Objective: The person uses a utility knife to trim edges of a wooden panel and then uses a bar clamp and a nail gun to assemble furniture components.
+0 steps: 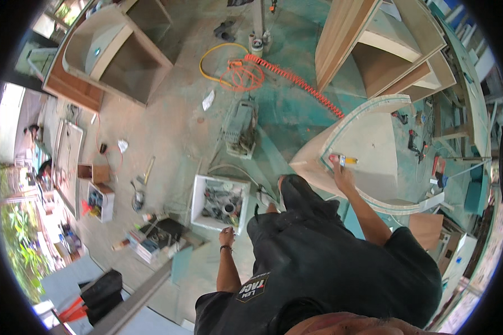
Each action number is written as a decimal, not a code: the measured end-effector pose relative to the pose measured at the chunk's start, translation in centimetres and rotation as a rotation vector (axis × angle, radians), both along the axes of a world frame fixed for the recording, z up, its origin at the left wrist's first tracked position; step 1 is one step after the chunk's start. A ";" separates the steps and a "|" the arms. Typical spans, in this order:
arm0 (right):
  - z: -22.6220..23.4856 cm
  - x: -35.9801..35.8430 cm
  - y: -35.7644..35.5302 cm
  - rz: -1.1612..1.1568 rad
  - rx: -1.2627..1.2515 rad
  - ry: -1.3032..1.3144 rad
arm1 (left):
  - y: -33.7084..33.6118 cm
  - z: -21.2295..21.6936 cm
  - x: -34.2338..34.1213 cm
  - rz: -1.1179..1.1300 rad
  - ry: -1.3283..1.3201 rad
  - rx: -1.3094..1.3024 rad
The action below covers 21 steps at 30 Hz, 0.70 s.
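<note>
Right of the frame's centre, the right hand [342,170] is closed around a small yellow tool [349,161], its tip resting on the curved wooden panel [374,139]. The left hand [226,237], lower centre, hangs with fingers loosely curled, holding nothing, just beside the white tool box [198,195] on the floor.

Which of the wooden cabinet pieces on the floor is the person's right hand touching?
The curved-edged piece at the right hand, which holds a small yellow tool; the other cabinets stand farther away.
</note>
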State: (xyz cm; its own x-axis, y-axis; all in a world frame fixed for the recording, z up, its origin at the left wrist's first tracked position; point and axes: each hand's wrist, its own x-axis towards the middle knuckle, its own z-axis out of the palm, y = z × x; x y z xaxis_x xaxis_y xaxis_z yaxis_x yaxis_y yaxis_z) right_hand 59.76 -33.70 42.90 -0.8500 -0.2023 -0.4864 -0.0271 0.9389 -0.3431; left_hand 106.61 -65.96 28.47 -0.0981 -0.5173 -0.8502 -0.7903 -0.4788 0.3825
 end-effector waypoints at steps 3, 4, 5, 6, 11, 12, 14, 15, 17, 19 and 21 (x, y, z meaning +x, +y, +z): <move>-1.8 -0.9 -1.4 -0.113 -0.058 0.037 | -9.1 -3.1 -2.5 -0.261 0.010 -0.161; -2.0 -1.4 -2.4 -0.224 -0.160 -0.011 | -11.7 -4.5 -3.6 -0.402 -0.027 -0.229; -2.2 -1.9 -3.3 -0.340 -0.263 -0.054 | -14.3 -5.7 -5.1 -0.627 -0.076 -0.313; -2.3 -2.9 -4.1 -0.505 -0.420 -0.107 | -15.6 -6.4 -8.2 -0.907 -0.117 -0.437; -3.3 -9.0 -8.3 -0.819 -0.642 0.229 | -17.9 -5.8 -26.1 -0.883 -0.012 -0.100; -5.0 -10.0 -8.8 -0.762 -0.657 0.419 | -18.6 -4.5 -29.8 -1.089 0.052 -0.159; -6.1 -9.9 -9.6 -0.853 -0.455 0.254 | -20.2 -2.5 -36.1 -1.471 0.179 -0.311; -6.1 -11.3 -10.5 -0.896 -0.365 0.178 | -21.4 -1.6 -39.7 -1.450 0.154 -0.412; -4.0 -12.3 -10.4 -0.939 -0.428 0.072 | -22.4 1.1 -46.8 -1.425 0.216 -0.508; -3.2 -11.6 -10.3 -0.931 -0.415 0.111 | -23.3 5.6 -55.4 -1.345 0.377 -0.481; -5.9 -11.3 -10.1 -0.901 -0.377 0.248 | -25.5 7.7 -62.8 -1.284 0.452 -0.511</move>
State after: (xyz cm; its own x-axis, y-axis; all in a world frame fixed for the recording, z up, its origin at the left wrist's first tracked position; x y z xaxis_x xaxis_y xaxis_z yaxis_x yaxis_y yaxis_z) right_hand 48.45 -43.84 37.03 -0.8305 0.4612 -0.3122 0.5285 0.4757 -0.7031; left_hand 43.80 -91.50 36.18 -0.9215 -0.1000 -0.3753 -0.3293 0.7133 0.6186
